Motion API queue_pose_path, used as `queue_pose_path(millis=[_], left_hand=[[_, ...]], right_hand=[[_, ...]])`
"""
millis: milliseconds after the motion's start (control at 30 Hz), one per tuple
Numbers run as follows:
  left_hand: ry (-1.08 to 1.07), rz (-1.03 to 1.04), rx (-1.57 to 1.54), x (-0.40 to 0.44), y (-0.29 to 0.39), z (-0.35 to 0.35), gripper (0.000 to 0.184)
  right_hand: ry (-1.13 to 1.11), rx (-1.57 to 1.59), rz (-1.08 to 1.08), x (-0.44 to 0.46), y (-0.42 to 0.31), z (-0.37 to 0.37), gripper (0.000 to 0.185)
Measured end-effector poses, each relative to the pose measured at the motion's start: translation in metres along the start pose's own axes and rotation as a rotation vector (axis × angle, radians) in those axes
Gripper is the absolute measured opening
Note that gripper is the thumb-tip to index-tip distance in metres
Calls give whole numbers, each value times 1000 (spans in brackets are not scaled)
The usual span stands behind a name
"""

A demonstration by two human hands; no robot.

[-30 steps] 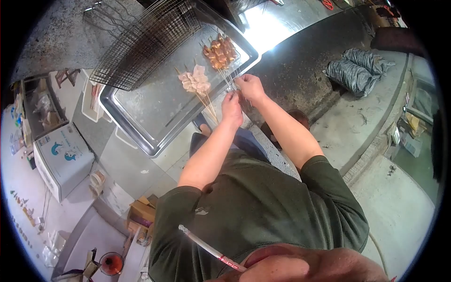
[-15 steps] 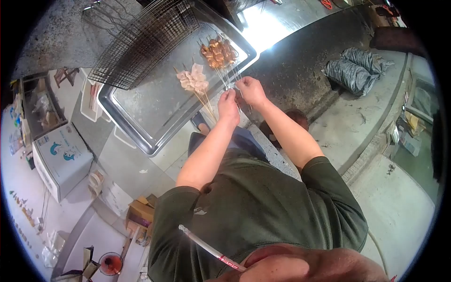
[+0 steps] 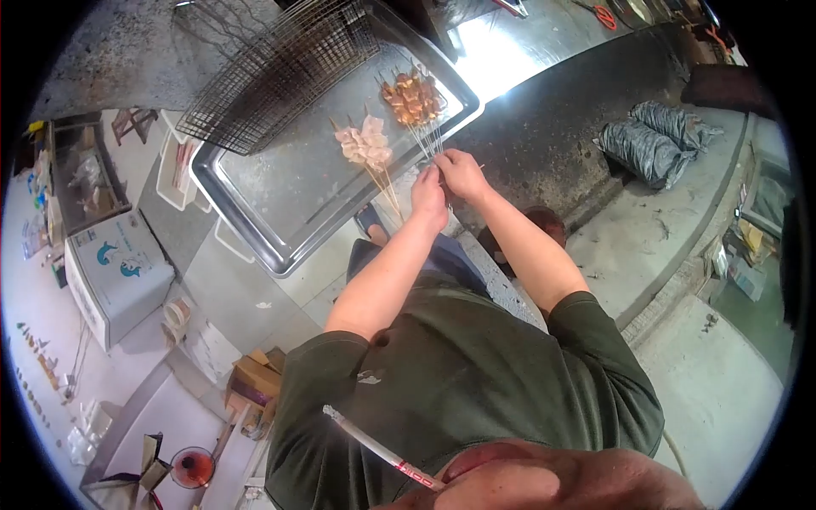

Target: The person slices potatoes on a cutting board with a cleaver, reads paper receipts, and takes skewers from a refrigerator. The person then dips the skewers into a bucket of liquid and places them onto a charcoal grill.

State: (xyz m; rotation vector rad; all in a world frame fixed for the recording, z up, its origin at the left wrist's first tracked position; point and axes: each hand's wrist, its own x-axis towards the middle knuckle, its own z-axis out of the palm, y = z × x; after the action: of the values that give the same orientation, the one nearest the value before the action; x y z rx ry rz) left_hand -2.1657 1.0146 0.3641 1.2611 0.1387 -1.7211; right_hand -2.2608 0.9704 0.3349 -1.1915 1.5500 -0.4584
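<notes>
Both hands meet at the near edge of a metal tray (image 3: pixel 246 240). My left hand (image 3: pixel 430 197) is closed around the handle ends of a bunch of metal skewers. Pressed against it, my right hand (image 3: pixel 462 176) also has its fingers closed on these skewer ends. Browned, sauced meat (image 3: pixel 412 99) fills the far ends of the skewers, over the tray. To their left, several skewers of pale meat (image 3: pixel 365 144) lie on thin wooden-looking sticks across the tray, with their ends past its edge. The fingertips and exact grip are partly hidden.
A dark wire grilling basket (image 3: pixel 280 72) lies over the tray's far left part. Grey plastic-wrapped bundles (image 3: pixel 642 153) sit on the ledge at right. Red-handled scissors (image 3: pixel 604 17) lie at the back. A white box (image 3: pixel 119 270) stands at left. A cigarette (image 3: pixel 374 444) juts into view below.
My hands have drawn closer together at the skewer ends. The whole view has shifted slightly, so the tray and skewers appear further right. Both hands still grip the bunch.
</notes>
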Motion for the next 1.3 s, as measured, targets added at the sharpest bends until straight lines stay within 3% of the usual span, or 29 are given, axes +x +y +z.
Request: queue_pose_path(millis=[133,233,300,367,633,933,1133,1267,1300], left_hand=[[17,9,-51,13,-6,3,20],[-52,-39,28,9,-3,-3,14],[-131,-13,24,17,-5,0,11],[-146,16,-9,-2,-3,16,13],[-270,105,141,-53,-36,72,15],[-568,-41,387,-44,-115,180,15],[-710,-18,405,18,-150,278,15],[-787,-77,319,72,-161,352,12],[-808,-107,302,85,-162,370,12]], right_hand=[[39,-14,47,1,6,-2,34],[168,164,119,-45,-30,-20,36],[302,144,52,-43,27,-8,36],[348,525,229,-74,1,-9,35],[527,1314,224,-113,-32,-48,35],[949,1214,68,-105,14,-181,36],[1025,1093,-81,-52,30,-269,33],[966,1071,-33,-15,37,-350,28],[1060,917,-95,4,63,-373,28]])
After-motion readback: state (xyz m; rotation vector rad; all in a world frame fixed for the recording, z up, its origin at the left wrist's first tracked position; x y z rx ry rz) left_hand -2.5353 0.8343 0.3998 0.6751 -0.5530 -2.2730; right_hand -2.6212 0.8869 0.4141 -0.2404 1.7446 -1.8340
